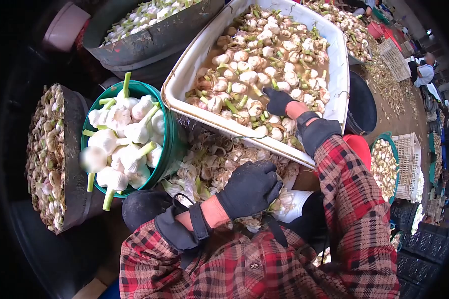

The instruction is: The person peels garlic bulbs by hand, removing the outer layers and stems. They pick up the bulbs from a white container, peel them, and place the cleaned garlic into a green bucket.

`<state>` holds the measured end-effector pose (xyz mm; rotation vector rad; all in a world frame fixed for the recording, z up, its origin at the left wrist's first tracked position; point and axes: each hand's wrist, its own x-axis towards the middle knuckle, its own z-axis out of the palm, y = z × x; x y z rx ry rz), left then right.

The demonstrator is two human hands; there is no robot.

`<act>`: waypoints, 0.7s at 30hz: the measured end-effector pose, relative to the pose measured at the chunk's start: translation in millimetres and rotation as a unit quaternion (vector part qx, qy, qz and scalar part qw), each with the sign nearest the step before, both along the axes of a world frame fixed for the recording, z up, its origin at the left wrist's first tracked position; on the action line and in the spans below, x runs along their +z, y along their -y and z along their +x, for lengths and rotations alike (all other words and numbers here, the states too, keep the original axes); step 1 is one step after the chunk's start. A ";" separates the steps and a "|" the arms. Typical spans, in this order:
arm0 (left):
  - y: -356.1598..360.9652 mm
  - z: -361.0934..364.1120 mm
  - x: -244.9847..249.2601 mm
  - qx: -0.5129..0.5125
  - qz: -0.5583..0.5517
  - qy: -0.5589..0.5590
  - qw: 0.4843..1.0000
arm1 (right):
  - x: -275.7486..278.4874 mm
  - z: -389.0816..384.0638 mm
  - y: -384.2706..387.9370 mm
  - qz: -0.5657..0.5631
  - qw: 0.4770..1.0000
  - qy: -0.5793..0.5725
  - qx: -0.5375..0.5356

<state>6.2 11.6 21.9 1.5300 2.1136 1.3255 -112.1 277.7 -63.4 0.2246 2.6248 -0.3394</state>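
Outdoors | right hand (278, 99) in white tub (185, 74) | left hand (249, 189) on peels (209, 160)

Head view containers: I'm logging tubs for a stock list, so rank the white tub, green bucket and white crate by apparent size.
1. white tub
2. green bucket
3. white crate, though it sits farther from the camera, so its true size is unsure.

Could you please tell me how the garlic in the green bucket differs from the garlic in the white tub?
The bucket garlic looks clean, white and dry; the tub garlic is duller, stained and sits in muddy water. The bucket garlic heaps above its green bucket; the tub garlic lies low inside its white tub. Both are whole bulbs with short green stem stubs.
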 end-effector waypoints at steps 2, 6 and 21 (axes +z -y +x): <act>-0.2 1.5 1.9 0.001 -0.007 -0.002 1.000 | -2.2 -3.9 0.0 -0.016 1.000 0.014 0.000; 0.3 1.2 2.0 -0.009 -0.031 -0.019 0.999 | -16.0 -17.5 -6.2 -0.073 0.995 0.049 -0.052; 0.9 -1.6 -0.3 -0.017 -0.001 -0.015 1.000 | 19.4 -11.2 -1.8 -0.015 1.000 -0.004 -0.012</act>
